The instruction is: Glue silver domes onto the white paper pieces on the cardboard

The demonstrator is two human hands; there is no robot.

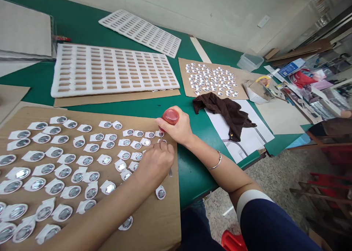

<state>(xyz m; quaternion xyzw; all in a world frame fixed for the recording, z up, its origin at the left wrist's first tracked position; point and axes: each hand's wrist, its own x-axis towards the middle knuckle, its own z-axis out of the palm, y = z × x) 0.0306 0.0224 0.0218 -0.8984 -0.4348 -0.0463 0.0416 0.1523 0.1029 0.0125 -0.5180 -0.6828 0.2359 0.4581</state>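
My right hand is wrapped round a reddish squeeze bottle, tipped with its rounded base up and its thin nozzle pointing down at the cardboard's right side. Just below the nozzle, my left hand is closed, knuckles up. A thin metal tool pokes out beside this fist; its other end is hidden. Under and around the hands, many small white tabs with round silvery centres, such as this tab, lie on the cardboard sheet. One tab lies right at the nozzle.
Behind the cardboard lie a white foam tray with slots and a second tray. More tabs cover another cardboard piece. A dark brown cloth rests right of my hands. Scissors, a clear plastic box and clutter stand farther right.
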